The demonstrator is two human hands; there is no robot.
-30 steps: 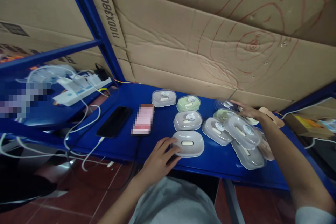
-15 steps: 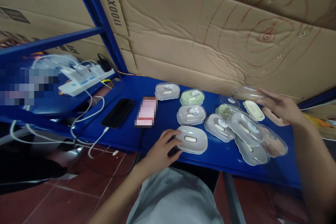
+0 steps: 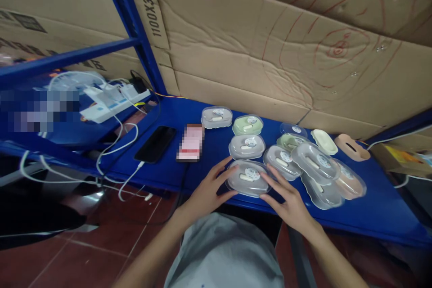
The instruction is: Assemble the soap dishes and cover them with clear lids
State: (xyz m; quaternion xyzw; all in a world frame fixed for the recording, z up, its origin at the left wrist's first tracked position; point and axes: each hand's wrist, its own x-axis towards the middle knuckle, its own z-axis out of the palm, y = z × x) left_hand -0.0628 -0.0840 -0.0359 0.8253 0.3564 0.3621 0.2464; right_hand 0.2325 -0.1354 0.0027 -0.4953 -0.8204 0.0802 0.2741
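Note:
At the front edge of the blue table sits a grey soap box [image 3: 248, 184] with a clear lid over it and a round sticker on top. My left hand [image 3: 214, 186] grips its left side, fingers on the lid and thumb at the near edge. On the opposite side, my right hand [image 3: 285, 198] holds the lid with its fingertips. Just behind stands another lidded grey soap box [image 3: 247, 147]. To the right lies a cluster of lidded boxes, among them a grey one [image 3: 315, 162] resting on others and a pinkish one [image 3: 349, 182].
A green soap box [image 3: 248, 125] and a grey one [image 3: 216, 118] stand near the cardboard wall [image 3: 236, 54]. An uncovered cream piece [image 3: 324, 142] and a tan piece [image 3: 353, 147] lie at right. Left are a black phone [image 3: 155, 144], a lit phone [image 3: 191, 144] and a power strip [image 3: 114, 103].
My right hand has come from the far right with a clear lid, which now covers the grey soap box. My left hand has stayed at the box's left side.

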